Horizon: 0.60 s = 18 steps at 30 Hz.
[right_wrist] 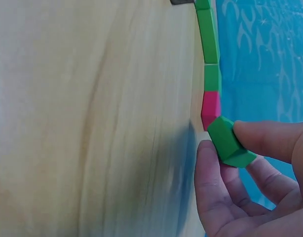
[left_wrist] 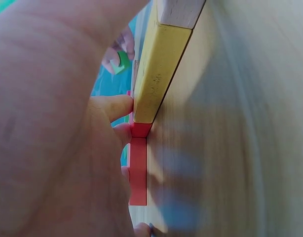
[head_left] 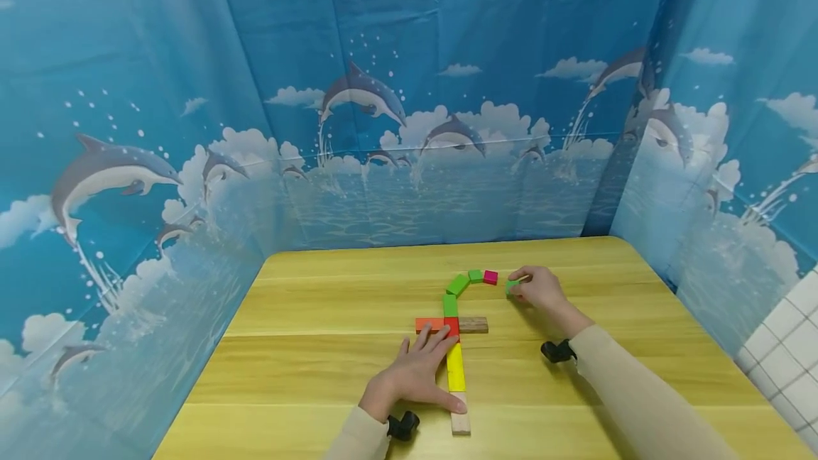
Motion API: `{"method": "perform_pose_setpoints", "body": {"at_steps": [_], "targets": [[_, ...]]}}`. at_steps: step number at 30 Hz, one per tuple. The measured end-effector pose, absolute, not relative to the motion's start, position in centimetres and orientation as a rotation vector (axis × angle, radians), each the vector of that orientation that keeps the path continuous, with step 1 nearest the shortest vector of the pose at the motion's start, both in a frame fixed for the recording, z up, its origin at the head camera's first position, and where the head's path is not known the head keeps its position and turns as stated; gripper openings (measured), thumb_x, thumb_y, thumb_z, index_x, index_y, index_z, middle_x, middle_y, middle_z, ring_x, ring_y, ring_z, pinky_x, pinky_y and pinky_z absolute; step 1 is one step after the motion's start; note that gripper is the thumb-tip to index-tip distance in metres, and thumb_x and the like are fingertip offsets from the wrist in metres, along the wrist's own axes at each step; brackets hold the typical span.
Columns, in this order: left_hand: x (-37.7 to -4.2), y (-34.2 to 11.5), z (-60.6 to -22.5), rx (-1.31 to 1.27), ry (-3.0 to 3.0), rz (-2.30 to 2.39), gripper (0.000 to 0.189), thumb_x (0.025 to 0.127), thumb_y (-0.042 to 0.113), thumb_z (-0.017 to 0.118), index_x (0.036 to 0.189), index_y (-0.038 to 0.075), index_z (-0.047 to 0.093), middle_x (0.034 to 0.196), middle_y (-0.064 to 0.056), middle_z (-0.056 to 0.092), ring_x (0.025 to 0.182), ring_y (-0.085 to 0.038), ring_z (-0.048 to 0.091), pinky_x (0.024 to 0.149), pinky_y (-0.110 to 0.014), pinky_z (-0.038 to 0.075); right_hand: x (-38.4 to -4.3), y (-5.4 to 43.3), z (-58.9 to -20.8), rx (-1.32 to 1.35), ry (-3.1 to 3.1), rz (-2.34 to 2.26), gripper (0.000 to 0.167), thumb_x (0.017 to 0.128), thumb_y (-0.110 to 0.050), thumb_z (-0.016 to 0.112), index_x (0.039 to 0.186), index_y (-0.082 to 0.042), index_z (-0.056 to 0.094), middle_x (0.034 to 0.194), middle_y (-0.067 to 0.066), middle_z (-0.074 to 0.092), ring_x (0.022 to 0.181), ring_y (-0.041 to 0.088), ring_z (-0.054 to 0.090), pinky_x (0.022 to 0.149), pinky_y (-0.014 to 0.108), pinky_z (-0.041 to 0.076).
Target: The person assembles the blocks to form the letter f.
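Between the fingertips of my right hand point(head_left: 538, 288) is a small green block point(right_wrist: 232, 142), pinched just beyond the pink block point(head_left: 490, 277) that ends a curved row. That row runs back through a small green block point(head_left: 476, 276), a tilted green block point(head_left: 458, 285) and an upright green block point(head_left: 450, 305) to a red block point(head_left: 451, 326). My left hand point(head_left: 417, 373) lies spread over the row's lower part, fingertips on the red and orange-red point(head_left: 428, 324) blocks and thumb on a pale wooden block point(head_left: 460, 423). A yellow block point(head_left: 456, 368) runs between, partly beneath the hand.
A brown wooden block point(head_left: 473, 325) sticks out right of the red block. The wooden table point(head_left: 307, 360) reaches back to a blue dolphin-print curtain point(head_left: 409, 190), which also hangs at both sides. A dark wrist camera point(head_left: 403, 426) sits at my left wrist, another point(head_left: 557, 351) at the right.
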<state>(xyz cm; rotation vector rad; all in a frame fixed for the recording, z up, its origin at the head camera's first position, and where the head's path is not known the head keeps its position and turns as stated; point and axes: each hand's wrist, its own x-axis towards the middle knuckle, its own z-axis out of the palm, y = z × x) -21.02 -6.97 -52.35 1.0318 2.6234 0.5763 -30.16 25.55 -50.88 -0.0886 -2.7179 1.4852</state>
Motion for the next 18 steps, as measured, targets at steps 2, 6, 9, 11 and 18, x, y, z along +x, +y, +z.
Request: {"method": "perform_pose_setpoints", "body": {"at_steps": [2,6,9,11,18], "targets": [[-21.0,-6.8,-52.4,1.032,2.622,0.578,0.112,0.076,0.074,0.072,0.163,0.031,0.017,0.169,0.005,0.005,0.154,-0.031,-0.003,0.113,-0.071,0.007,-30.3,25.6,-50.8,-0.103,-2.719,1.478,0.027,0.093,-0.007,0.069,0.119,0.002,0.067,0.099,0.016,0.069,0.081,0.027,0.068,0.072,0.039,0.057],[-21.1,-6.6,-52.6,1.023,2.629,0.567,0.112,0.075,0.076,0.071,0.163,0.032,0.016,0.169,0.006,0.005,0.154,-0.030,-0.004,0.114,-0.071,0.007,-30.7,25.7,-50.6,-0.123,-2.738,1.478,0.029,0.093,-0.006,0.070,0.120,0.003,0.067,0.100,0.016,0.070,0.084,0.029,0.069,0.074,0.040,0.058],[-21.1,-6.6,-52.7,1.016,2.624,0.578,0.112,0.075,0.076,0.071,0.163,0.032,0.017,0.169,0.006,0.005,0.154,-0.030,-0.003,0.114,-0.071,0.007,-31.4,25.7,-50.7,-0.166,-2.745,1.489,0.029,0.093,-0.007,0.070,0.121,0.002,0.068,0.101,0.016,0.069,0.082,0.028,0.068,0.070,0.037,0.057],[-21.0,-6.6,-52.7,1.014,2.622,0.582,0.112,0.075,0.076,0.071,0.163,0.032,0.017,0.169,0.006,0.006,0.154,-0.030,-0.003,0.113,-0.071,0.007,-31.7,25.7,-51.0,-0.192,-2.743,1.487,0.029,0.093,-0.008,0.071,0.120,0.001,0.068,0.104,0.017,0.068,0.081,0.026,0.066,0.068,0.035,0.056],[-21.1,-6.6,-52.6,1.008,2.625,0.576,0.112,0.075,0.075,0.072,0.163,0.031,0.018,0.169,0.006,0.006,0.154,-0.030,-0.001,0.114,-0.070,0.007,-31.9,25.3,-51.4,-0.203,-2.717,1.478,0.029,0.095,-0.010,0.069,0.121,0.001,0.068,0.108,0.018,0.066,0.078,0.027,0.063,0.066,0.036,0.054]]}}
